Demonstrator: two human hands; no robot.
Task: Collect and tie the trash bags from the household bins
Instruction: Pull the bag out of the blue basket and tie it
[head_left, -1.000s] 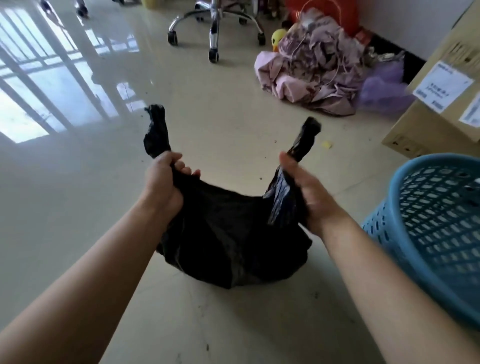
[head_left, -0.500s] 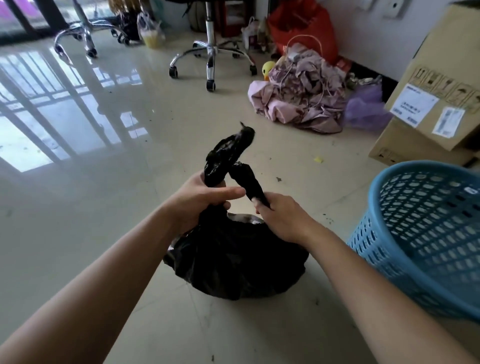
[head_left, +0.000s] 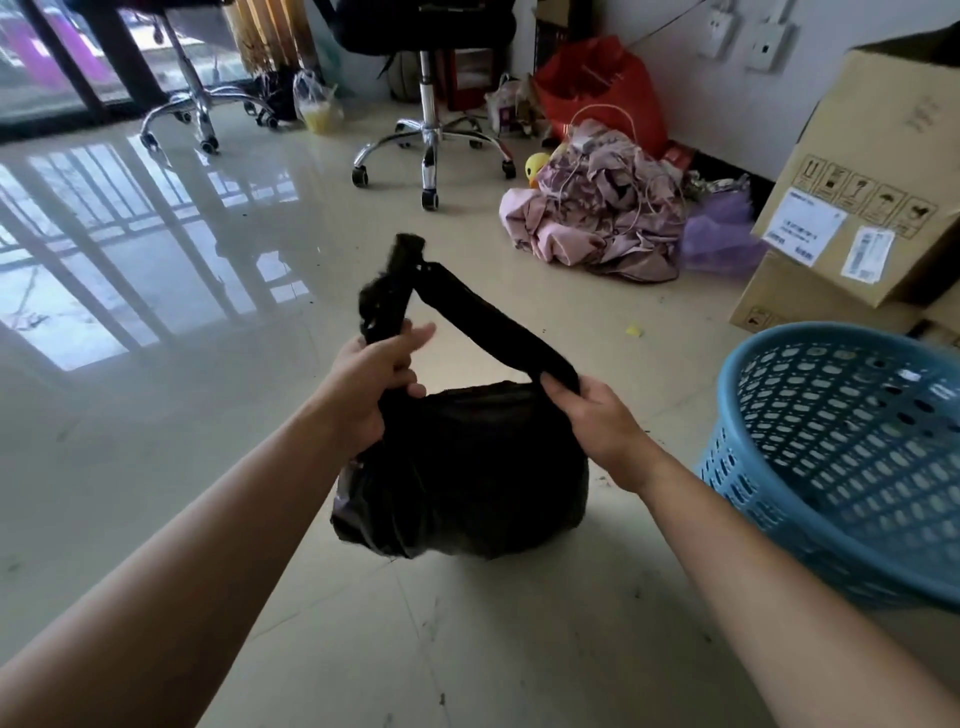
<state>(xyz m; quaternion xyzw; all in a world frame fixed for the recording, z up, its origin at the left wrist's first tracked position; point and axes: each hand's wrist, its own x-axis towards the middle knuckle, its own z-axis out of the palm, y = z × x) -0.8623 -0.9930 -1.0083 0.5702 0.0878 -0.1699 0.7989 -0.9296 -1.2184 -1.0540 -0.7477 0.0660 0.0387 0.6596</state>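
From the head view, the black trash bag (head_left: 462, 467) is already out of the blue bin (head_left: 841, 447). It sits just left of the bin, low over the floor (head_left: 156, 467), and I cannot tell whether it is touching down or hanging slightly off it. The bin leans at the right edge of the view, and as far as I can see into it, it has no liner.

My left hand (head_left: 371, 374) is clenched round one twisted ear (head_left: 387, 291) of the bag, which stands up out of my fist. My right hand (head_left: 597, 415), the one nearer the bin, is pinching the base of the other ear (head_left: 493, 332), a taut strip that runs away from the bin and crosses the first ear near its tip.

I judge the collecting done for this bag and the tying about half done. The ears are crossed but there is no knot yet, so I need to tuck one ear under and pull it tight. Whether other bins remain is not visible here.
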